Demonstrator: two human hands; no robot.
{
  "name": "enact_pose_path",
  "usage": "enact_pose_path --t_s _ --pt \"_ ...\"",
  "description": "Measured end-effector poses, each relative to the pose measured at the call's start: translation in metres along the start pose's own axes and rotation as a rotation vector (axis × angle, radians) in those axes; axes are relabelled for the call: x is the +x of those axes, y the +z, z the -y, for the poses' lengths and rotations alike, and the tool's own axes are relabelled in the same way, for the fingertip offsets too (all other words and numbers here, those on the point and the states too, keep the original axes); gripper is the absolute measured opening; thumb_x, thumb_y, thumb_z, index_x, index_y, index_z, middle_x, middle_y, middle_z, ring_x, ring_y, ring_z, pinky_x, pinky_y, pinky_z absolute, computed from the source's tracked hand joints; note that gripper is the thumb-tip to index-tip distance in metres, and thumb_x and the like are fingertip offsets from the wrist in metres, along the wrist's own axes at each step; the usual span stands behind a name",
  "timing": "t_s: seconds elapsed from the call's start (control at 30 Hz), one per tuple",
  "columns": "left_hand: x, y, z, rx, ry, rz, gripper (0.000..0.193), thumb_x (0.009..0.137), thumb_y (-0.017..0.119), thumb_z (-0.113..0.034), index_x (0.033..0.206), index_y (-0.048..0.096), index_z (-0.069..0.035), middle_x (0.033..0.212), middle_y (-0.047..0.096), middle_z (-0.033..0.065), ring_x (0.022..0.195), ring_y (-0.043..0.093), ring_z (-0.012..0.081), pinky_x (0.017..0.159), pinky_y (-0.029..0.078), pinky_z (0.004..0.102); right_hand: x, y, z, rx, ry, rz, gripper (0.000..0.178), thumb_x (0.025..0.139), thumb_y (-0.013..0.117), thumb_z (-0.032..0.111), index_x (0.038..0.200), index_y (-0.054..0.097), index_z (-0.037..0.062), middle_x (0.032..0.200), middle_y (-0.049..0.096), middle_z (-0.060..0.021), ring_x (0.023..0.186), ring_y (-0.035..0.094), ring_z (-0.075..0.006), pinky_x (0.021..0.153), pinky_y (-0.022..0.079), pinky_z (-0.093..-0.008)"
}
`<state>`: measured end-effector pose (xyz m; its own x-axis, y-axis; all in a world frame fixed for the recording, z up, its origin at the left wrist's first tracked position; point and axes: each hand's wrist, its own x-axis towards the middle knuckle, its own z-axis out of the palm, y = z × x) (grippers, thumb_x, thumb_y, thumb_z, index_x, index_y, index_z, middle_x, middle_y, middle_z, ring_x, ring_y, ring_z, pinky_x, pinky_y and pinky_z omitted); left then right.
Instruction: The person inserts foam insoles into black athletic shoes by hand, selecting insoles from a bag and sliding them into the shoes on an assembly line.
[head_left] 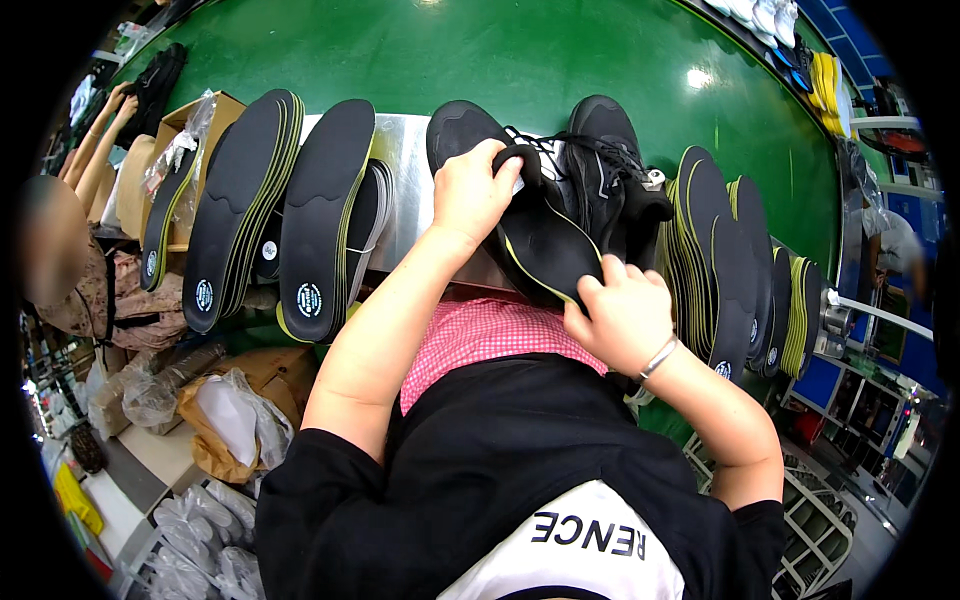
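Observation:
A black lace-up sneaker [460,128] lies in front of me with its toe pointing away. My left hand [472,198] is closed around its raised tongue and collar. A black insole [552,248] with a yellow-green edge reaches partly into the shoe opening, its front end hidden inside. At the insole's near end, my right hand [626,308] pinches its edge between thumb and fingers. Just to the right of the first shoe, a second black sneaker [603,122] stands with its laces on.
Stacks of black insoles stand at left [240,200] and right [712,245] along the near side of a green table [400,50]. A metal plate [405,215] lies under the shoes. Another person's arms [95,145] show at far left. An opened brown package [215,425] sits lower left.

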<state>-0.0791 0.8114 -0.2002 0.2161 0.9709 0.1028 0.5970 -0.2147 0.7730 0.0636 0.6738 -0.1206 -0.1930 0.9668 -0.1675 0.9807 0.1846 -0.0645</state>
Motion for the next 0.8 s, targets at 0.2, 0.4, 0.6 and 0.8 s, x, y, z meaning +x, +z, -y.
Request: enact_pose_path --t_s 0.2,0.4,0.6,0.8 --pt "0.000 -0.004 0.000 -0.064 -0.063 0.049 0.026 0.076 0.059 -0.029 0.088 0.061 -0.006 0.070 0.061 0.0132 0.063 0.060 0.0244 0.060 0.046 0.0316 0.041 0.013 0.013 -0.079 -0.113 0.095 0.015 0.071 0.051 0.016 0.070 0.064 0.0080 0.078 0.058 -0.0107 0.073 0.057 -0.0227 0.065 0.040 -0.0349" --pt "0.006 -0.004 0.014 -0.251 -0.084 0.154 0.028 0.076 0.059 -0.026 0.092 0.061 -0.002 0.069 0.061 0.0081 0.060 0.058 0.0146 0.055 0.045 0.0276 0.080 0.042 0.026 0.001 -0.081 0.263 0.017 0.071 0.052 0.011 0.076 0.065 0.0039 0.078 0.061 -0.0149 0.072 0.062 -0.0274 0.064 0.049 -0.0354" --pt "0.008 -0.006 0.018 -0.335 -0.171 0.213 0.028 0.077 0.060 -0.024 0.094 0.060 -0.001 0.067 0.058 0.0040 0.048 0.050 0.0075 0.044 0.039 0.0227 0.088 0.041 0.028 -0.029 -0.098 0.430 0.018 0.073 0.052 0.010 0.083 0.065 0.0021 0.088 0.061 -0.0187 0.081 0.062 -0.0283 0.070 0.049 -0.0343" --pt "0.015 -0.014 0.023 -0.495 -0.298 0.414 0.030 0.078 0.059 -0.025 0.098 0.059 -0.002 0.074 0.060 0.0021 0.053 0.049 0.0060 0.045 0.040 0.0211 0.107 0.039 0.021 0.012 -0.047 0.604 0.023 0.073 0.049 0.012 0.084 0.065 0.0006 0.088 0.062 -0.0203 0.082 0.062 -0.0287 0.072 0.048 -0.0341"
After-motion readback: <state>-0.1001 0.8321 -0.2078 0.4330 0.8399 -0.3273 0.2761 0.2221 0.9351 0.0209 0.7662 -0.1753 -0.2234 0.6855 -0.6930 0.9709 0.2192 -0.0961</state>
